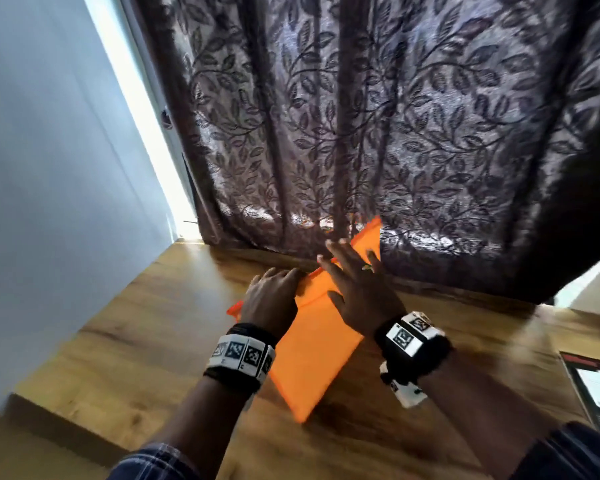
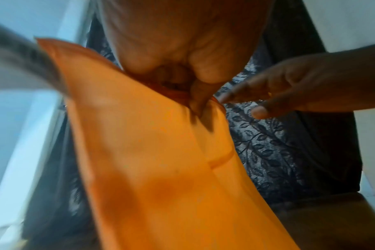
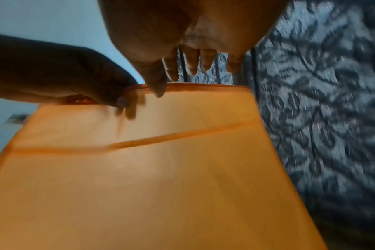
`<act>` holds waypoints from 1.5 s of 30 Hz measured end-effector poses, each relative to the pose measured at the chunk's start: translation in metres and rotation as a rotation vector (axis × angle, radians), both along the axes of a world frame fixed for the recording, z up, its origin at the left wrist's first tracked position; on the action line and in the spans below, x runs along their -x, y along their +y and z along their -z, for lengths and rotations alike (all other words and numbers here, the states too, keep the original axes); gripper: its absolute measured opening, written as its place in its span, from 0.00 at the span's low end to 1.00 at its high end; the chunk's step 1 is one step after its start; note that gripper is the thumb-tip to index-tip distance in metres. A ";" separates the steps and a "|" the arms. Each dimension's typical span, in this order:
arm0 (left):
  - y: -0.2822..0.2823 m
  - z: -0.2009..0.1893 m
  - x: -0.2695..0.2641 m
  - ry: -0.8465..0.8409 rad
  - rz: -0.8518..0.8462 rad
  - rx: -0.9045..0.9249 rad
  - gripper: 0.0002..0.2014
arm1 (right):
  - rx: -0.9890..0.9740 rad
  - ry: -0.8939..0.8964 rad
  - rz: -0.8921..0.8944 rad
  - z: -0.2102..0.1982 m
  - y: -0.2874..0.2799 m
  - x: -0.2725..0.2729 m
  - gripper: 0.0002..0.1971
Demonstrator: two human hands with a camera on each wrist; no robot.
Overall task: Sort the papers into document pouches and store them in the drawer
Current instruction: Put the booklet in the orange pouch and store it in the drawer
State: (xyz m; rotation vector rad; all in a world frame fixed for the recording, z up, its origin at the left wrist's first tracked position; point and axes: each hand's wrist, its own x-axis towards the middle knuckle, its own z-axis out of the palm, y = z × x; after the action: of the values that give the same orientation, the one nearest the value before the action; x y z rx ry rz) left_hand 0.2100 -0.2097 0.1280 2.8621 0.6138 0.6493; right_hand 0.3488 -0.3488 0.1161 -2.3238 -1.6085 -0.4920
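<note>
**Two hands on an orange pouch**

The pouch (image 1: 317, 344) is flat, thin and bright orange. It looks smooth and a bit floppy, like soft plastic or cloth. It is a long rectangle. It lies slanted on the table (image 1: 136, 341), and its far end pokes up against the curtain (image 1: 378, 116). A darker line, like a fold or a flap edge, runs across it near the far end. The pouch is blurry, and what is inside it cannot be seen.

The left hand (image 1: 271, 299) holds the pouch at its far left edge. Its fingers are curled and the thumb (image 2: 198, 101) pinches the orange stuff, making small wrinkles there.

The right hand (image 1: 357, 289) is just beside the left hand, over the far part of the pouch. Its fingers (image 3: 190, 62) are straight and spread apart, pointing at the curtain. It grips nothing. If the palm touches the pouch, the pictures do not show it clearly. There is a ring (image 1: 367, 267) on one finger.

The table is brown wood with a shiny, streaky grain. The curtain is dark and lacy, with a leaf pattern, and hangs down to the back of the table. A pale blue wall (image 1: 49, 168) stands left of the curtain. A flat dark thing (image 1: 593, 393) with a white panel sits at the right edge of the table, well apart from the pouch.
</note>
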 end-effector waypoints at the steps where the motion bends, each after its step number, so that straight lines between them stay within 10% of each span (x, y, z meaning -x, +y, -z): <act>1: -0.007 -0.004 -0.007 0.001 0.009 -0.107 0.18 | -0.004 -0.052 -0.010 -0.007 -0.004 -0.005 0.29; 9: -0.028 -0.031 -0.047 -0.164 0.038 -0.411 0.12 | 0.024 0.243 0.046 -0.060 -0.053 -0.033 0.09; 15: -0.040 -0.044 -0.064 -0.409 -0.088 -0.209 0.40 | -0.320 0.466 0.136 -0.062 -0.097 -0.048 0.11; 19: -0.046 -0.024 -0.076 -0.580 -0.202 0.239 0.47 | -0.511 0.740 0.242 -0.049 -0.134 -0.062 0.13; 24: -0.067 0.028 -0.096 -0.354 -0.272 1.355 0.52 | -0.733 1.024 0.299 -0.030 -0.173 -0.068 0.10; 28: -0.097 0.048 -0.107 -0.262 -0.078 1.570 0.18 | -0.971 1.305 0.312 -0.028 -0.199 -0.062 0.08; 36: -0.118 0.060 -0.126 -0.127 0.042 1.332 0.07 | -0.967 1.054 0.702 -0.003 -0.255 -0.077 0.14; 45: -0.135 0.144 -0.109 0.264 -0.030 1.115 0.11 | -0.272 1.127 0.953 0.097 -0.282 -0.069 0.09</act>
State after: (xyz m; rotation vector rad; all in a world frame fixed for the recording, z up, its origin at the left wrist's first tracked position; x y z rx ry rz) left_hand 0.3190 -0.3445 -0.0162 1.8742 0.7342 -0.1053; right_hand 0.4180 -0.6312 0.0189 -2.2610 0.0803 0.4014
